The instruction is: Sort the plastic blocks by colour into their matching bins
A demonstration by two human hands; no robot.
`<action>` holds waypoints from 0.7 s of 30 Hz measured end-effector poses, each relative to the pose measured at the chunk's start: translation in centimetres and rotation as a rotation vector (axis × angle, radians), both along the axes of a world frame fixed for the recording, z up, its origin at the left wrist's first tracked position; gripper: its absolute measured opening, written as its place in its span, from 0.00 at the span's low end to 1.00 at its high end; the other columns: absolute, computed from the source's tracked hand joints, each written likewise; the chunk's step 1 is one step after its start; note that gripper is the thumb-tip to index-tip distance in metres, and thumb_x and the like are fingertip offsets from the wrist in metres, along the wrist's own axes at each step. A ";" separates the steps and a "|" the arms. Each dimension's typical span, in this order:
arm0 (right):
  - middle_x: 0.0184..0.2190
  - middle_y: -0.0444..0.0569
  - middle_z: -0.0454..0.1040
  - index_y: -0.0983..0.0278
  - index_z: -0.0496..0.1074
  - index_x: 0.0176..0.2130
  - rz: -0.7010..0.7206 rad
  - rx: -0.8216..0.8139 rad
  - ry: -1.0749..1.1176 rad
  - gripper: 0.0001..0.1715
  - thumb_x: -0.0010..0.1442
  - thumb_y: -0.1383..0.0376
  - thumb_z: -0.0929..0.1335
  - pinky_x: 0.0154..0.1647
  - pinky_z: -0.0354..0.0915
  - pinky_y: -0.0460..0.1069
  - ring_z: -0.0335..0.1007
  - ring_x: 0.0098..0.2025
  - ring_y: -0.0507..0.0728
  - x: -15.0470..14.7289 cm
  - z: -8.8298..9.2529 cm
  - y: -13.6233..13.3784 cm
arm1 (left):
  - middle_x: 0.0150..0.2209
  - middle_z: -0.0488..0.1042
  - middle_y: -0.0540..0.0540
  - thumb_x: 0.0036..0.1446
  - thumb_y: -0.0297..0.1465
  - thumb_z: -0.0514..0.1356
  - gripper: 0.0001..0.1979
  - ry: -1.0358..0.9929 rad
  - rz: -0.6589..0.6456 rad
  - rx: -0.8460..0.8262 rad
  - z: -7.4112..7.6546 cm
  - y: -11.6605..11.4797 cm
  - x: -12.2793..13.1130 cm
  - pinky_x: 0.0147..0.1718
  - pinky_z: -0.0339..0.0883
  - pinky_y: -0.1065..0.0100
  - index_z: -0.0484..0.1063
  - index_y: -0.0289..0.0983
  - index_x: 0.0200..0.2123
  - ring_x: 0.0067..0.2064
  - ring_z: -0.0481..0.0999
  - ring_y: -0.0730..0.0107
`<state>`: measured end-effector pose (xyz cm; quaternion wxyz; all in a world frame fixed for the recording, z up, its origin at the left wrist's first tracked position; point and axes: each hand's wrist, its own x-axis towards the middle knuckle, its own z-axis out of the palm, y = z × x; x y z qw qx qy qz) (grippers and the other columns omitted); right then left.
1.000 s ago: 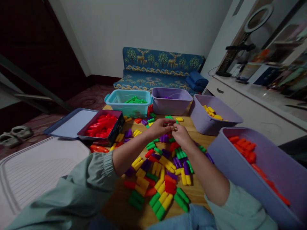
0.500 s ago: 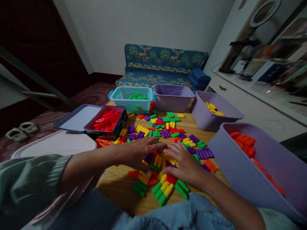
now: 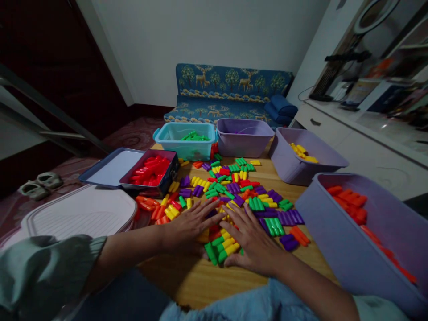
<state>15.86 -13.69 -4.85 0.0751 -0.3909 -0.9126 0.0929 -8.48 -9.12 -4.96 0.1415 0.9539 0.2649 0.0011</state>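
Both hands are down flat on the pile of blocks (image 3: pixel 224 244) near the front edge of the wooden bench (image 3: pixel 197 283). The left hand (image 3: pixel 190 225) is open, palm down with its fingers spread over the red and yellow pieces. The right hand (image 3: pixel 252 238) is the same, open and flat with nothing gripped, and its thumb sits just beside a yellow-and-green piece. The fingertips of the two hands nearly meet in the middle. The rest of the blocks (green, purple, yellow, red, orange, a real mess) fan out from the hands towards 12 o'clock.

Taking the hands as the centre, a teal bin (image 3: pixel 187 152) with green pieces sits at 11 o'clock. An empty-looking purple bin (image 3: pixel 242 148) is at 12, touching the teal one or very close to it. Another purple bin (image 3: pixel 287 168) with yellow pieces is at 1 o'clock, tilted a bit. A big purple bin (image 3: pixel 329 236) holding orange pieces is at 3 o'clock. At 10 o'clock there's a dark tin (image 3: pixel 168 177) full of red pieces with its lid (image 3: pixel 110 166) hinged open beside it, and a white ribbed board (image 3: pixel 80 214) lies at 9 o'clock. Way back at 12 o'clock a blue deer-print cushion (image 3: pixel 230 96) lies on the floor against the wall.
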 end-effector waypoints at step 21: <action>0.60 0.54 0.63 0.64 0.68 0.54 -0.181 0.081 0.243 0.27 0.53 0.70 0.66 0.64 0.49 0.61 0.52 0.62 0.61 -4.2 2.0 5.6 | 0.63 0.59 0.35 0.58 0.35 0.54 0.30 -0.276 0.674 -0.230 4.1 1.3 -2.9 0.59 0.57 0.54 0.55 0.34 0.62 0.63 0.59 0.54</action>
